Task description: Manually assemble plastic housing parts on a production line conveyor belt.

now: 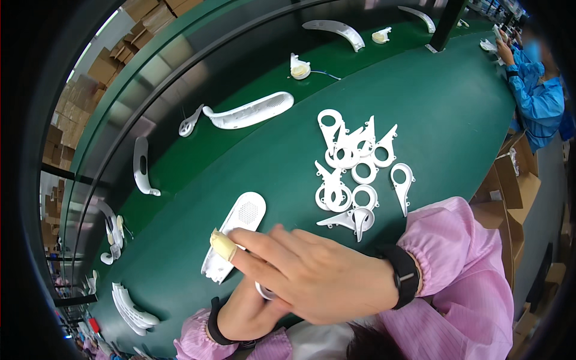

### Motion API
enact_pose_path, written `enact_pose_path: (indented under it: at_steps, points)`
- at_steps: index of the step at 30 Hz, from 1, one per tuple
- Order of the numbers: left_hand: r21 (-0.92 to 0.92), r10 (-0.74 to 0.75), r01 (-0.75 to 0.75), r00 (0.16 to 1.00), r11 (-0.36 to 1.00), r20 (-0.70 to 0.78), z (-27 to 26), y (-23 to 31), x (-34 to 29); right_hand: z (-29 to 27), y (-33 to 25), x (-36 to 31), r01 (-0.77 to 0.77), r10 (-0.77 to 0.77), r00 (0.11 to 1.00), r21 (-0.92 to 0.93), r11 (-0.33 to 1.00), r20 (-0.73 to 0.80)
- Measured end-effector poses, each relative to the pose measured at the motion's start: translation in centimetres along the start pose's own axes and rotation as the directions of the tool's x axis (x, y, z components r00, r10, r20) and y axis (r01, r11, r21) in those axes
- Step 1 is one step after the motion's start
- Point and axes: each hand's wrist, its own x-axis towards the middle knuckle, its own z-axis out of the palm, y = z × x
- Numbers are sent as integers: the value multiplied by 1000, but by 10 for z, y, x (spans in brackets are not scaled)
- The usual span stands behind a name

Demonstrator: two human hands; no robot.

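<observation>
My right hand [318, 276] reaches across from the right, back up, with its fingers stretched out and its thumb hidden. A yellow finger cover [222, 245] sits on one fingertip, over a long white perforated plastic shell [245, 211] that lies on the green table. Below and partly behind it is my left hand [249, 309], its fingers mostly covered. A small bit of a white plastic part [264, 291] shows between the two hands, seemingly in the left hand's grip; its full shape is hidden. Beyond my right wrist lies a pile of white ring-shaped brackets [364, 172] with pointed arms.
Along the darker green belt [174, 174] lie a white curved shell [255, 112], a small round part with a blue wire [300, 67] and other white pieces. Stacked white curved strips [132, 311] lie at lower left. A co-worker in blue [534, 90] and cardboard boxes [501, 180] are at right.
</observation>
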Motion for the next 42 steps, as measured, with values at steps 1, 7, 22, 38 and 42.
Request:
enact_pose_path:
  at_steps: [1,7,22,38,42]
  points:
    - [-231,-169,138,978,963,-120,2,-3,-11,-2,-3,1,18,-21,997,41,999,77]
    - [-663,-481,240,852,709,-207,3,-28,-51,-10,12,-9,-178,49,942,368,913,333]
    - [531,-363,331,931,780,-46,18,-40,-115,-19,91,-37,-355,433,900,-507,785,41]
    - [-481,-746,689,132,542,-652,-17,-84,-529,7,67,-16,-85,52,994,-374,924,-96]
    - [-523,-809,735,59,431,-584,-16,-85,-566,7,63,-16,-138,98,982,-260,956,-161]
